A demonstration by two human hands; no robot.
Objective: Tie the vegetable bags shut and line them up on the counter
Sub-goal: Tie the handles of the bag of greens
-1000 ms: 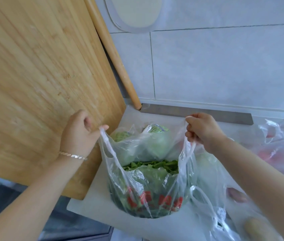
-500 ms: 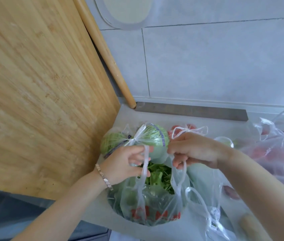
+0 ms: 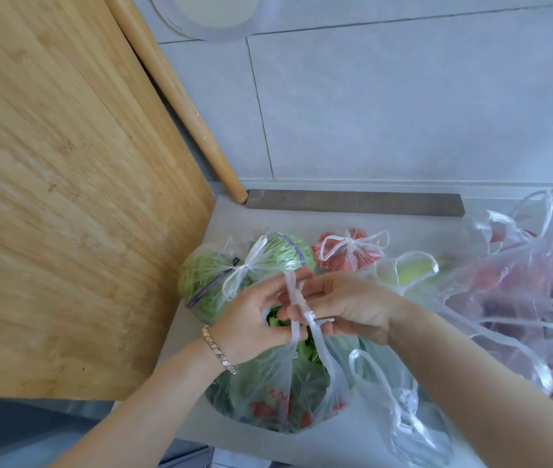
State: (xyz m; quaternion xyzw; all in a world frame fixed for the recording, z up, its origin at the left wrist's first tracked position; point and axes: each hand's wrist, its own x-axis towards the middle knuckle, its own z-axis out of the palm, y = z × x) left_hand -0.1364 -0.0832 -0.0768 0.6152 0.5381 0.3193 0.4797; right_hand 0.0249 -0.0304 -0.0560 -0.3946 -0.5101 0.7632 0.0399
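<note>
The greens bag (image 3: 268,383) is sitting on the counter (image 3: 353,224) directly below the grip, its two handles (image 3: 297,298) crossing above its mouth while the left hand (image 3: 251,319) and right hand (image 3: 346,305) are each pinching one strip, a tied cabbage bag (image 3: 221,275) lying just beyond the fingers.

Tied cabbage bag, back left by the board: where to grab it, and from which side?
Pinch the knot on top of the cabbage bag, where its handles bunch, coming straight down. The film looks stretched over the round heads, so probably little else to pinch; the cutting board crowds its left and the tied red-produce bag its right.
</note>
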